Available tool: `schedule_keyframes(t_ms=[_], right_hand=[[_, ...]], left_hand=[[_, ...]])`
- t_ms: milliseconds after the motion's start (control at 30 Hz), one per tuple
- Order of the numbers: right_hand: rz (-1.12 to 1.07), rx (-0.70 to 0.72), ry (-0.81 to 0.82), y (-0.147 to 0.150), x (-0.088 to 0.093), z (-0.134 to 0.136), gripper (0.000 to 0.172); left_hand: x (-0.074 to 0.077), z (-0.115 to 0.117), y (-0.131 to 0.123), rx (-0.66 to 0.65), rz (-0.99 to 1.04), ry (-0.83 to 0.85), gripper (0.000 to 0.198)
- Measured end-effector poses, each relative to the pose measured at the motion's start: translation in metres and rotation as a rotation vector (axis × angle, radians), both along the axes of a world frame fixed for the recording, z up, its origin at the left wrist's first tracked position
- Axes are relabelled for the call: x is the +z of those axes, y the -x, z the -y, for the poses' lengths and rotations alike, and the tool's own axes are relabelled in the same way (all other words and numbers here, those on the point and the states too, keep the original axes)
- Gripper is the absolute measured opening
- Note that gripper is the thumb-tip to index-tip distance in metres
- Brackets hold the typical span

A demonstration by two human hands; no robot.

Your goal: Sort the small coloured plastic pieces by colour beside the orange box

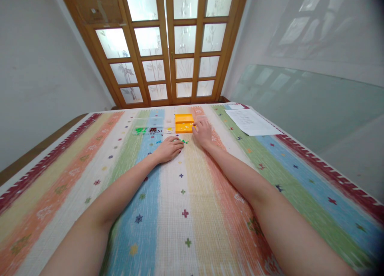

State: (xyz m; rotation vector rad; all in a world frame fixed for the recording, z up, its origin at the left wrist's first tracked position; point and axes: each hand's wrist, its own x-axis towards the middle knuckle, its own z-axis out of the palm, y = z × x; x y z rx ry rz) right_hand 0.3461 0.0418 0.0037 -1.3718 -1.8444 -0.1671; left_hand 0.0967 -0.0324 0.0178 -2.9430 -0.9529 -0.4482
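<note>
My left hand (169, 149) lies palm down on the striped tablecloth, its fingers stretched out. Small green pieces (185, 142) lie by its fingertips, and a few blue pieces (159, 142) are just left of it. An orange box (184, 118) with an opened lid stands ahead of both hands; small white pieces (185, 127) are scattered in its near half. At the box's right edge, my right hand (203, 132) has its fingers bent and closed against the rim. Whether a small piece is also between those fingertips is too small to tell.
Left of the orange box sits a clear compartment case (148, 131) with green, dark red and yellow pieces in separate sections. A printed paper sheet (252, 122) lies toward the far right of the tablecloth (171, 212). Behind the table are wooden glazed doors (168, 60).
</note>
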Motion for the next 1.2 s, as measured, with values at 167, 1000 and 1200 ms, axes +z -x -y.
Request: schedule_keyframes(t_ms=[167,1000,1200], right_hand=[[-0.005,0.058,-0.006,0.000,0.000,0.000,0.015],[-0.029,0.168,-0.019,-0.001,-0.003,-0.002,0.012],[-0.038,0.192,-0.033,0.000,-0.004,-0.001,0.014]], left_hand=[[0.005,0.002,-0.002,-0.047,0.051,0.067,0.038],[0.010,-0.032,0.059,0.382,0.354,-0.118,0.019],[0.003,-0.061,0.129,0.754,0.559,-0.192,0.027]])
